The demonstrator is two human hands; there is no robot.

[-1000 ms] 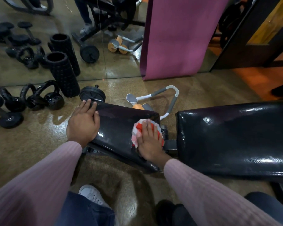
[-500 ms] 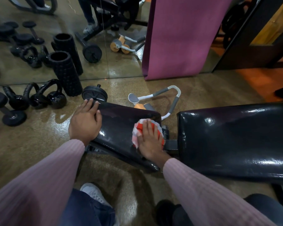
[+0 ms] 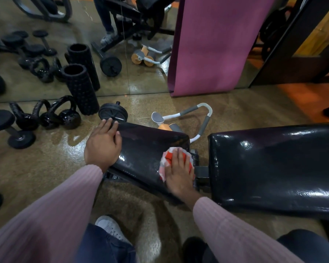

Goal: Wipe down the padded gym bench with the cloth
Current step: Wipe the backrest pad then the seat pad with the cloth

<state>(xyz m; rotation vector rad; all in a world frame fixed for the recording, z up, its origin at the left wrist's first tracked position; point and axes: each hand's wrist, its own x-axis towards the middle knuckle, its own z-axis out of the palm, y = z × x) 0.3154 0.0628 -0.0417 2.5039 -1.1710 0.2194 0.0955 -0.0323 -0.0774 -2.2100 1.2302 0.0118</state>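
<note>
Far left on the floor [image 3: 46,177] sits a dumbbell [image 3: 6,128], then three black kettlebells [image 3: 46,116] in a row, a knobbly foam roller [image 3: 82,90] standing upright beside them, and a black ab wheel [image 3: 113,113] just off the bench corner. The mirror [image 3: 65,44] behind repeats the lot.

Next comes the left hand [image 3: 103,147], pink sleeve [image 3: 51,211] behind it. It lies flat on the left end of the small seat pad [image 3: 144,149], fingers straight and a bit spread, with their tips over the far corner near the ab wheel. That grip is open, just bracing, holding nothing.

The seat pad is shiny black vinyl. At its right end is the cloth [image 3: 169,158], red and white, bunched up a bit, lying on the pad right by the gap before the long pad. The right hand [image 3: 179,171] presses down on top of it, fingers laid out straight over the fabric rather than curled round it, so an open grip here too, palm pushing the cloth onto the worktop.

Behind the pad, on the floor, a grey and white ab roller [image 3: 198,114] with an orange wheel. A purple mat [image 3: 217,44] leans on the mirror further back.

On the right is the long back pad [image 3: 273,168], also glossy black, apart from the seat pad with a metal bracket [image 3: 199,171] between them.

A white shoe [image 3: 110,228] and jeans show at the bottom.
</note>
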